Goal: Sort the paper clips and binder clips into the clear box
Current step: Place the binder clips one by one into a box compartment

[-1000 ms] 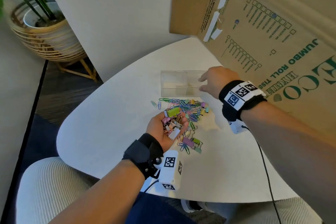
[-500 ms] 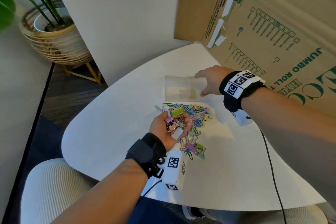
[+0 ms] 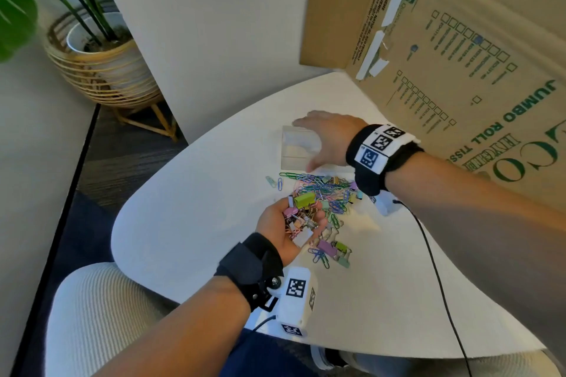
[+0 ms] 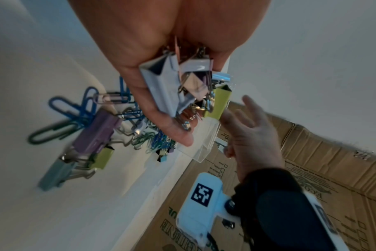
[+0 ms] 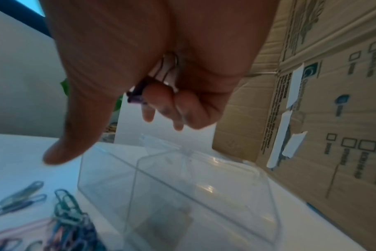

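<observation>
A clear box stands on the white table, beyond a pile of coloured paper clips and binder clips. My left hand lies palm up over the pile's near side, cupped round several binder clips; the left wrist view shows these binder clips as white, pink and green. My right hand hovers over the box. In the right wrist view the clear box lies just below, and two curled fingers press a small purple binder clip against the palm.
A large cardboard box stands against the table's far right side, close behind the clear box. A few clips lie apart nearer me. A black cable runs over the table on the right. A potted plant stands on the floor at left.
My right hand has moved left from the clear box's right end to over its middle. The left hand still holds its binder clips in the same place.
</observation>
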Demonstrator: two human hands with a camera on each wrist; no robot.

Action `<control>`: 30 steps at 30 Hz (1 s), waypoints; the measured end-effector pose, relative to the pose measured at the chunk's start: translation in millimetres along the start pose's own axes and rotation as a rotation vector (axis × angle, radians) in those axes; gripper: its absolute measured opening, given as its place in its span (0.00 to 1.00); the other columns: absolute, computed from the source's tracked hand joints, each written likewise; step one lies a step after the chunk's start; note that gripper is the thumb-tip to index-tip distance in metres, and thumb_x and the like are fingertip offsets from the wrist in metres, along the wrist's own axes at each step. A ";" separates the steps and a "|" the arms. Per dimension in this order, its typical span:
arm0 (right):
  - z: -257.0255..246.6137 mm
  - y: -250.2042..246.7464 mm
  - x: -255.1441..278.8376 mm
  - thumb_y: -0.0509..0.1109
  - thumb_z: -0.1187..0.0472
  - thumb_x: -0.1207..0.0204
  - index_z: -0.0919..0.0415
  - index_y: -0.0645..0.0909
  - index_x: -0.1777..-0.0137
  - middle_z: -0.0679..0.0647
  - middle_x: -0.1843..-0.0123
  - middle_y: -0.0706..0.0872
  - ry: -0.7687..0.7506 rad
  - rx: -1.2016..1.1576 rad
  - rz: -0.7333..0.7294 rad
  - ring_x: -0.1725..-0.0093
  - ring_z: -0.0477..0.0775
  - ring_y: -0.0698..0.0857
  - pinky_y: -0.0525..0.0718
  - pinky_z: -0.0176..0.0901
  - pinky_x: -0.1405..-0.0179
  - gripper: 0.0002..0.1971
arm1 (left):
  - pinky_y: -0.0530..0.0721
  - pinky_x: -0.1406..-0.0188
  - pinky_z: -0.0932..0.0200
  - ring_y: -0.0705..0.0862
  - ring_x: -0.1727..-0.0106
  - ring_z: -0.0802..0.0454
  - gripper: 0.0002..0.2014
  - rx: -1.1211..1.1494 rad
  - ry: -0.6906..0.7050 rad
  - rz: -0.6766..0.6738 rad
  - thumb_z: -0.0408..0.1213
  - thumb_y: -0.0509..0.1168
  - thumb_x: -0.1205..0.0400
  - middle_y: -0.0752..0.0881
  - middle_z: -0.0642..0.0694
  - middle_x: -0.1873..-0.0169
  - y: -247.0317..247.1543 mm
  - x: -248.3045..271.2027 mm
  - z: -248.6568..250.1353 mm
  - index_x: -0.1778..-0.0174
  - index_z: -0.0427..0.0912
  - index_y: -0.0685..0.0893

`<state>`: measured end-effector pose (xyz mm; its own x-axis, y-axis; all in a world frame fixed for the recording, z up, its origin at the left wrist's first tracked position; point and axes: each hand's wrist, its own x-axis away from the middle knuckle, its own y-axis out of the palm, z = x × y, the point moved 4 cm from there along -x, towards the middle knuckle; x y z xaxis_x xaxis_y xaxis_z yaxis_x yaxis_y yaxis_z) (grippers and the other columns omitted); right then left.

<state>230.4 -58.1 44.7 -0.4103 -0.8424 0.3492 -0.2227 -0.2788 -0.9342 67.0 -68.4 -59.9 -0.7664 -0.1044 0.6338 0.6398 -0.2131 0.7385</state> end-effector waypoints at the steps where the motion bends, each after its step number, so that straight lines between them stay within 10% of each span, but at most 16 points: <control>1: 0.0 5.1 -4.9 0.81 0.40 0.38 0.44 0.58 0.18 0.51 0.18 0.65 0.021 0.024 -0.049 0.22 0.58 0.70 0.72 0.56 0.26 0.50 | 0.89 0.64 0.52 0.83 0.62 0.42 0.21 0.000 -0.004 0.000 0.36 0.53 0.16 0.86 0.35 0.60 -0.8 0.6 -0.2 0.61 0.31 0.91; 8: 1.4 5.1 -9.6 0.77 0.39 0.33 0.44 0.80 0.35 0.50 0.32 0.81 0.049 0.025 -0.017 0.37 0.57 0.81 0.80 0.48 0.46 0.27 | 0.89 0.63 0.52 0.83 0.64 0.42 0.18 0.028 -0.007 0.002 0.36 0.53 0.16 0.84 0.35 0.61 -1.6 5.6 3.3 0.55 0.31 0.87; 12: 0.1 16.6 -6.3 0.73 0.41 0.28 0.47 0.88 0.54 0.50 0.28 0.80 0.031 -0.023 -0.024 0.36 0.57 0.82 0.82 0.50 0.40 0.12 | 0.89 0.63 0.51 0.81 0.61 0.41 0.14 0.029 -0.009 0.008 0.34 0.55 0.18 0.83 0.35 0.60 -2.2 4.8 -0.7 0.52 0.33 0.85; 16: 0.9 24.4 6.4 0.69 0.40 0.24 0.45 0.89 0.51 0.43 0.16 0.62 0.020 -0.104 -0.022 0.25 0.53 0.73 0.73 0.50 0.31 0.13 | 0.89 0.62 0.51 0.81 0.62 0.41 0.15 0.014 0.004 0.016 0.34 0.54 0.17 0.83 0.34 0.59 -8.1 3.0 -3.0 0.52 0.32 0.86; 22: 30.6 9.1 23.9 0.68 0.58 0.22 0.55 0.76 0.54 0.53 0.52 0.77 0.198 -0.639 0.418 0.56 0.54 0.76 0.76 0.45 0.58 0.04 | 0.88 0.63 0.52 0.81 0.63 0.42 0.15 0.000 0.040 -0.002 0.33 0.53 0.17 0.83 0.36 0.61 -6.7 4.2 1.9 0.53 0.33 0.86; 30: 50.0 23.8 34.0 0.70 0.67 0.26 0.53 0.78 0.48 0.52 0.52 0.88 0.309 -0.766 0.264 0.57 0.51 0.85 0.78 0.38 0.65 0.11 | 0.88 0.61 0.52 0.84 0.63 0.42 0.21 -0.028 0.036 -0.008 0.36 0.51 0.16 0.86 0.36 0.61 1.0 3.6 -0.6 0.56 0.32 0.90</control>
<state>255.4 -116.5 30.6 -0.7295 -0.6419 0.2362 -0.5752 0.3888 -0.7197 64.9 -69.6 -57.0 -0.7734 -0.1371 0.6190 0.6321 -0.2412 0.7364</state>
